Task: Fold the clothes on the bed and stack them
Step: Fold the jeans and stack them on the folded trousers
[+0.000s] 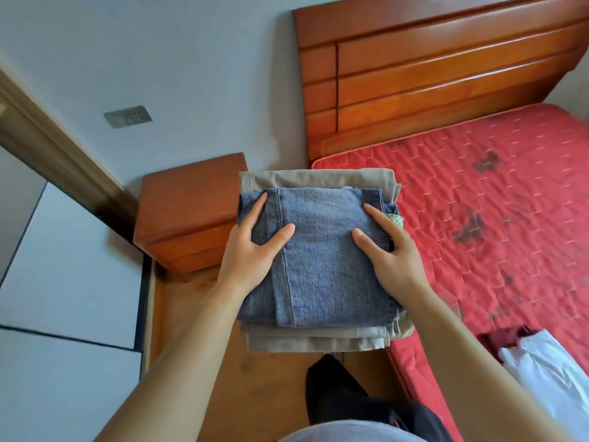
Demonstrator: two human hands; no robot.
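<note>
**Folded pile gripped from both sides**

The left hand (pixel 251 250) clasps the pile's left edge and the right hand (pixel 392 253) its right edge, thumbs pressed on top. Between them, folded blue jeans (pixel 325 266) lie on folded khaki trousers (pixel 312 341), held at the red mattress (pixel 494 218) edge. The wooden nightstand (pixel 188 212) stands beyond.

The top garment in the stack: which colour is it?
The top garment is blue denim; head view.

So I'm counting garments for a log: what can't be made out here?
Head view:
- How many khaki layers lie under the jeans: the jeans cover all but their edges.
- Most fingers of the left hand and right hand: the stack hides them.
- The white bag: cut off by the right edge.
</note>
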